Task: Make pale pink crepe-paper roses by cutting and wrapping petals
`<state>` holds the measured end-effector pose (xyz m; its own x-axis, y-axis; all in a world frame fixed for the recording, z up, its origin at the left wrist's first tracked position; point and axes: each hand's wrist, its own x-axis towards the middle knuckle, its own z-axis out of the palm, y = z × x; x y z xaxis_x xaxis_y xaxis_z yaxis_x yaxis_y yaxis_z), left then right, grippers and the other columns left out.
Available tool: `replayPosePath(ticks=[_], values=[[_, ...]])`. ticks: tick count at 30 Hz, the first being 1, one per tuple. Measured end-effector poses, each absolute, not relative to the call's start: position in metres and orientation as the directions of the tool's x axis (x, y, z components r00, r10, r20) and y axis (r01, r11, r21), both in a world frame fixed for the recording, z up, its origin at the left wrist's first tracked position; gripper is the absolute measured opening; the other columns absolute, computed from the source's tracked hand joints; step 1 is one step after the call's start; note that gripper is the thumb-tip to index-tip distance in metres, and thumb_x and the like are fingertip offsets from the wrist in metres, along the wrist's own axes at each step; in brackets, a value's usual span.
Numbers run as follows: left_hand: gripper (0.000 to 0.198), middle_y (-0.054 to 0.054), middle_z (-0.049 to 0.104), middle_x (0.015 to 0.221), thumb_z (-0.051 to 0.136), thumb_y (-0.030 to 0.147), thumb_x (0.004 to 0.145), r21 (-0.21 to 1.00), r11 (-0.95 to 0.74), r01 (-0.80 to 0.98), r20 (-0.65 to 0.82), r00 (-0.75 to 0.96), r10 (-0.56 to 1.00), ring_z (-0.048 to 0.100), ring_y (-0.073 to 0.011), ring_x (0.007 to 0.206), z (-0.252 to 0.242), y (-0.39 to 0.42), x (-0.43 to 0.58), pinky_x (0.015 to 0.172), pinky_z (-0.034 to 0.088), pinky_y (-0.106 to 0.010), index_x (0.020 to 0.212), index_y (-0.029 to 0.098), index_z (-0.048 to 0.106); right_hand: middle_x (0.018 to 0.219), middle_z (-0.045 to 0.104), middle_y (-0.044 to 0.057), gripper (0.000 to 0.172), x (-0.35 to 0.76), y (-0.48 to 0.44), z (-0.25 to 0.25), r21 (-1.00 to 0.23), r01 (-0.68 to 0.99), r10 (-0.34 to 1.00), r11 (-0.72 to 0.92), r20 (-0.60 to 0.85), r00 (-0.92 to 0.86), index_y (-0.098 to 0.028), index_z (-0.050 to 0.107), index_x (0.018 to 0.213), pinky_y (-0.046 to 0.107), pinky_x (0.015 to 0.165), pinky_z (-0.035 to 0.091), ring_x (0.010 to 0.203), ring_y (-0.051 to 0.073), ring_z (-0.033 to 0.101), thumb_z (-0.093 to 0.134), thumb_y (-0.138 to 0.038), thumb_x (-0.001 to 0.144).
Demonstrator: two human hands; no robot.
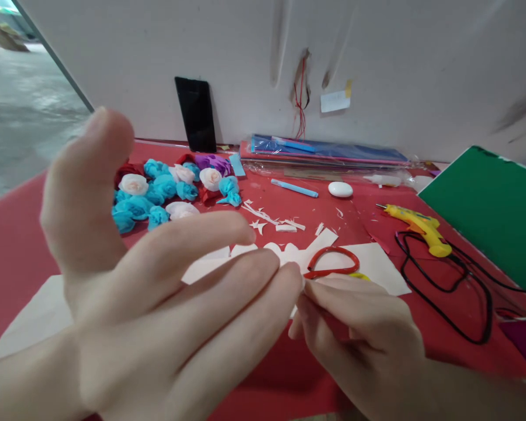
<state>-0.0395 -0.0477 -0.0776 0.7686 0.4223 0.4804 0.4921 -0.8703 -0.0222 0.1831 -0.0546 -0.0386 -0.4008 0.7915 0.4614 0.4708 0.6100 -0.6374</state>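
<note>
My left hand [170, 298] fills the near left, its thumb raised and its fingers stretched towards the right. Against its lower fingertips, my right hand [359, 327] is closed in a pinch. Only a tiny whitish bit shows at the pinch, so what it grips cannot be made out. Just behind the hands lie a red scissors handle [357, 257] and white paper [383, 266] with cut, scalloped edges. Thin paper scraps [263, 216] are scattered beyond them on the red table surface [254, 389].
Blue, white, red and purple paper flowers [164, 187] are heaped at the back left. A black phone [197, 114] leans on the wall. A blue pen [294, 187], a white oval object [341, 189], a yellow glue gun [416, 225] with black cord, and a green board [486, 210] also lie around.
</note>
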Motion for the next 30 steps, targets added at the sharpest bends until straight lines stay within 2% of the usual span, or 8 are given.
replayPosePath(ticks=[2, 4, 8, 12, 15, 24, 28, 30], values=[[0.053, 0.001, 0.071, 0.114, 0.054, 0.028, 0.076, -0.149, -0.848, 0.508, 0.497, 0.780, 0.381, 0.045, -0.0420, 0.134, -0.070, -0.048, -0.046, 0.116, 0.007, -0.078, 0.127, 0.028, 0.065, 0.050, 0.060, 0.000, 0.035, 0.182, -0.055, -0.038, -0.627, 0.480, 0.789, 0.614, 0.464, -0.402, -0.014, 0.056, 0.056, 0.020, 0.049, 0.042, 0.046, 0.008, 0.057, 0.047, -0.009, 0.089], [0.049, 0.009, 0.070, 0.114, 0.061, 0.023, 0.077, -0.072, -0.834, 0.548, 0.570, 0.708, 0.416, 0.054, -0.0323, 0.125, -0.053, -0.044, -0.047, 0.122, -0.003, -0.070, 0.125, 0.032, 0.066, 0.050, 0.059, 0.000, 0.035, 0.180, -0.056, -0.038, -0.618, 0.493, 0.790, 0.613, 0.468, -0.396, -0.015, 0.056, 0.055, 0.020, 0.048, 0.041, 0.044, 0.007, 0.056, 0.047, -0.009, 0.089], [0.012, 0.010, 0.075, 0.078, 0.069, 0.021, 0.078, 0.008, -0.774, 0.633, 0.824, 0.435, 0.364, 0.068, -0.0220, 0.083, -0.026, -0.035, -0.026, 0.121, 0.018, -0.068, 0.087, 0.029, 0.073, 0.049, 0.059, -0.001, 0.034, 0.180, -0.057, -0.037, -0.615, 0.509, 0.798, 0.602, 0.485, -0.357, -0.014, 0.057, 0.055, 0.019, 0.047, 0.040, 0.043, 0.006, 0.055, 0.048, -0.008, 0.087], [0.006, 0.012, 0.071, 0.069, 0.067, 0.021, 0.078, -0.042, -0.750, 0.660, 0.858, 0.409, 0.312, 0.067, -0.0181, 0.075, -0.024, -0.032, -0.008, 0.121, 0.031, -0.054, 0.079, 0.026, 0.068, 0.046, 0.055, -0.003, 0.035, 0.181, -0.057, -0.037, -0.601, 0.518, 0.792, 0.609, 0.500, -0.351, -0.015, 0.056, 0.053, 0.019, 0.045, 0.038, 0.041, 0.005, 0.052, 0.048, -0.008, 0.087], [0.008, 0.011, 0.070, 0.069, 0.065, 0.019, 0.078, -0.070, -0.747, 0.661, 0.847, 0.435, 0.306, 0.067, -0.0180, 0.076, -0.027, -0.033, -0.009, 0.122, 0.030, -0.049, 0.081, 0.026, 0.068, 0.048, 0.057, -0.003, 0.034, 0.180, -0.056, -0.035, -0.602, 0.515, 0.791, 0.611, 0.495, -0.360, -0.015, 0.057, 0.056, 0.018, 0.047, 0.040, 0.043, 0.006, 0.053, 0.047, -0.009, 0.088], [0.006, 0.012, 0.070, 0.069, 0.069, 0.024, 0.078, -0.037, -0.780, 0.625, 0.830, 0.454, 0.325, 0.066, -0.0198, 0.074, -0.029, -0.037, -0.016, 0.122, 0.028, -0.057, 0.079, 0.029, 0.070, 0.050, 0.058, -0.002, 0.029, 0.185, -0.056, -0.039, -0.560, 0.505, 0.754, 0.656, 0.518, -0.405, -0.016, 0.056, 0.062, 0.021, 0.049, 0.042, 0.046, 0.008, 0.053, 0.049, -0.007, 0.088], [0.011, 0.009, 0.071, 0.070, 0.063, 0.030, 0.084, -0.008, -0.746, 0.666, 0.823, 0.428, 0.374, 0.065, -0.0216, 0.078, -0.028, -0.040, -0.014, 0.100, 0.052, -0.051, 0.078, 0.032, 0.072, 0.051, 0.058, -0.002, 0.024, 0.185, -0.056, -0.042, -0.540, 0.486, 0.725, 0.687, 0.545, -0.420, -0.015, 0.059, 0.066, 0.023, 0.049, 0.042, 0.046, 0.009, 0.052, 0.050, -0.006, 0.087], [0.006, 0.010, 0.071, 0.065, 0.069, 0.028, 0.080, -0.024, -0.788, 0.615, 0.812, 0.471, 0.343, 0.062, -0.0205, 0.070, -0.025, -0.039, -0.013, 0.097, 0.053, -0.049, 0.078, 0.032, 0.071, 0.050, 0.059, -0.001, 0.028, 0.184, -0.056, -0.040, -0.545, 0.501, 0.740, 0.672, 0.523, -0.423, -0.015, 0.059, 0.063, 0.022, 0.049, 0.042, 0.045, 0.008, 0.054, 0.049, -0.007, 0.089]])
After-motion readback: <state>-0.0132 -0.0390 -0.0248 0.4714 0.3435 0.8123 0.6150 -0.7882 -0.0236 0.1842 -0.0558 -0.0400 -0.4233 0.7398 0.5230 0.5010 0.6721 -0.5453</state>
